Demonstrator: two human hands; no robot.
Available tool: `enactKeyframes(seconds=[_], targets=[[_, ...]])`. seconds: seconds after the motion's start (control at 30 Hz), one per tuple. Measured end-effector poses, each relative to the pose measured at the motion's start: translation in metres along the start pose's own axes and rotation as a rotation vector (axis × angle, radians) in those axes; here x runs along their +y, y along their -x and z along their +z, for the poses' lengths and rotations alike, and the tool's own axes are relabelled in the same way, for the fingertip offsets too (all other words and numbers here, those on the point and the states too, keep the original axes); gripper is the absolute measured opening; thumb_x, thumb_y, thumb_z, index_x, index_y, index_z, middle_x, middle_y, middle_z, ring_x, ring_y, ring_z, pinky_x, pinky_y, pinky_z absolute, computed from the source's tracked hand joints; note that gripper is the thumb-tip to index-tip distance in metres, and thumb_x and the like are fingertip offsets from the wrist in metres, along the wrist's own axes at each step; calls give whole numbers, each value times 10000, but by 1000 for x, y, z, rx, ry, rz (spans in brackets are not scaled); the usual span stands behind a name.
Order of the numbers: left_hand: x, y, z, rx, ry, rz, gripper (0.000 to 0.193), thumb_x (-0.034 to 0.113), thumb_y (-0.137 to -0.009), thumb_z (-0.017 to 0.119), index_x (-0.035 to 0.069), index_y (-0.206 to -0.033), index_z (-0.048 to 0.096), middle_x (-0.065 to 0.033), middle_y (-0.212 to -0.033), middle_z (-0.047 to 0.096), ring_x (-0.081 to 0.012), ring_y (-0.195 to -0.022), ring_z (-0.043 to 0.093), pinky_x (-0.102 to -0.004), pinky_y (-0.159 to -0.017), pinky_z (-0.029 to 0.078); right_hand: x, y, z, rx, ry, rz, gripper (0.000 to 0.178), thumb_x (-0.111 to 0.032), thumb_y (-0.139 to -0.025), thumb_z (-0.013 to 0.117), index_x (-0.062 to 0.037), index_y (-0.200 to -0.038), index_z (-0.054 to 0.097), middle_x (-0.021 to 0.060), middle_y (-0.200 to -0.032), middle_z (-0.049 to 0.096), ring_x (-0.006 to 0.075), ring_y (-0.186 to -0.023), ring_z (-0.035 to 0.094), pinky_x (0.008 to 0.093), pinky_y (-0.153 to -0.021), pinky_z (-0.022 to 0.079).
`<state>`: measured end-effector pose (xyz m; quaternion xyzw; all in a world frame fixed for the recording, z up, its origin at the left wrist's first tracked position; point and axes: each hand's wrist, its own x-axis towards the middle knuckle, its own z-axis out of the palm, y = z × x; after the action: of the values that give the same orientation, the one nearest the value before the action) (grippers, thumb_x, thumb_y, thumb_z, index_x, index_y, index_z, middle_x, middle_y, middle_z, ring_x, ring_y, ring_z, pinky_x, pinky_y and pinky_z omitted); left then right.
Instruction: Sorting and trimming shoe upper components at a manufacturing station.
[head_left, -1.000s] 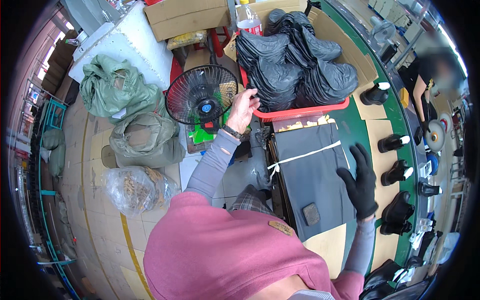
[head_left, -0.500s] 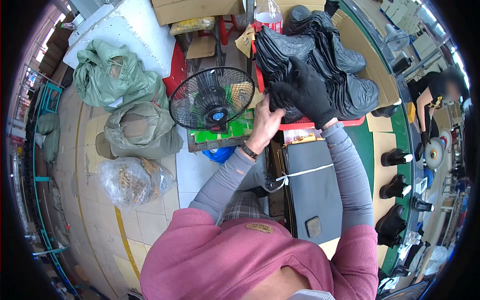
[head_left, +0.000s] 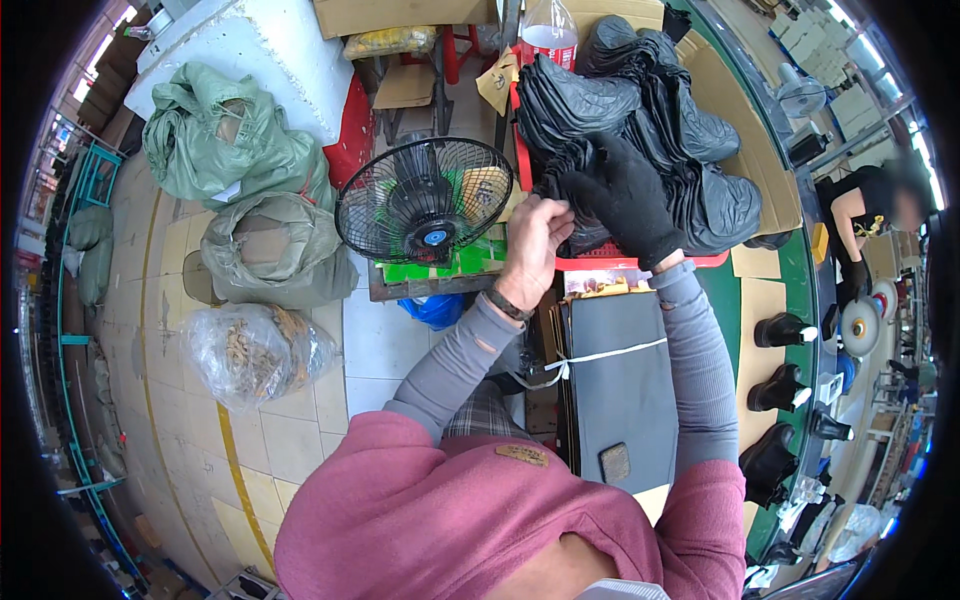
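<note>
A pile of wrinkled black sheet-like pieces, rounded and layered in thick stacks, fills a red plastic basket. At its near left edge my bare left hand is closed, fingertips pinched together against the black pieces. What lies between those fingertips I cannot make out. My right hand wears a black glove and rests on the near part of the pile beside my left. Its fingers bend over the layers; black on black hides their tips in part.
A black fan stands close to my left forearm. Below the basket lies a dark grey tied stack of boards. Cardboard flanks the pile; black boots stand on the green table at right. Sacks sit left; another person works far right.
My left fingers have drawn into a tighter pinch. The gloved right hand has moved slightly down and right, its raised fingers now lower and more bent. The view has shifted a little.
</note>
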<state>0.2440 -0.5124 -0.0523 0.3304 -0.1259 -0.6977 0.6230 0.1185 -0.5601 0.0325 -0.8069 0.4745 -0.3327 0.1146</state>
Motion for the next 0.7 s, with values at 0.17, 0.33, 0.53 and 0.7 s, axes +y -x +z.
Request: enactKeyframes(seconds=[0.17, 0.33, 0.53, 0.7], targets=[[15, -3, -13, 82, 88, -230, 79, 75, -842, 591, 58, -919, 596, -48, -884, 612, -192, -806, 610, -346, -728, 522, -6, 6, -8, 9, -56, 60, 484, -282, -723, 758, 4, -1072, 581, 189, -891, 618, 376, -816, 611, 460, -711, 464], [34, -3, -16, -73, -271, -248, 83, 90, -858, 570, 61, -928, 602, -25, -870, 609, -160, -749, 602, -322, -678, 529, -5, 10, -5, -2, 22, -22, 519, -289, -736, 765, 7, -1108, 556, 186, -951, 610, 373, -817, 578, 459, -754, 449], [31, 6, -10, -126, -432, -219, 166, 122, -856, 547, 54, -1003, 582, -52, -899, 635, -157, -689, 625, -301, -602, 544, -8, 23, 3, 111, 46, 8, 481, -252, -805, 718, 23, -1156, 540, 212, -988, 610, 382, -856, 591, 450, -757, 458], [28, 0, -15, -132, -88, -359, 204, 207, -857, 585, 87, -1022, 573, -72, -994, 639, -241, -800, 618, -391, -753, 536, -18, 24, -4, 67, -79, 53, 383, -218, -846, 671, 1, -1138, 553, 223, -1018, 612, 412, -914, 594, 456, -783, 468]])
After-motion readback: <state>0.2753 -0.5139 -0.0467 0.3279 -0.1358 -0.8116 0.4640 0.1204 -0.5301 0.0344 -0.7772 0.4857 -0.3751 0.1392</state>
